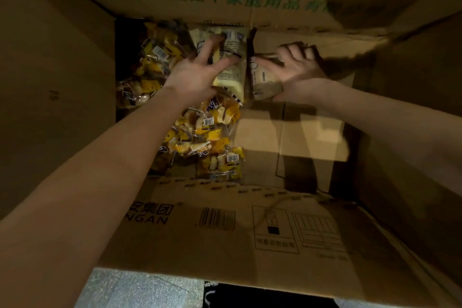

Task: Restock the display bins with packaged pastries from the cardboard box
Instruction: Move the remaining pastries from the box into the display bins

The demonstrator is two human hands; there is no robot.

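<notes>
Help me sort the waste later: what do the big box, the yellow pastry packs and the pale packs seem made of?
The cardboard box: brown cardboard, matte, with creased flaps and printed ink. The yellow packs: clear glossy plastic film; it glints and pastries show through. The pale packs: probably plastic film too, cream-printed, more opaque; blur leaves it open.

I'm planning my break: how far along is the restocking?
Done: the right half of the box shows bare cardboard. In hand: the left hand grips a cream packet, the right hand a second packet. Left: many yellow packets lie in the box. The bins are out of view.
</notes>
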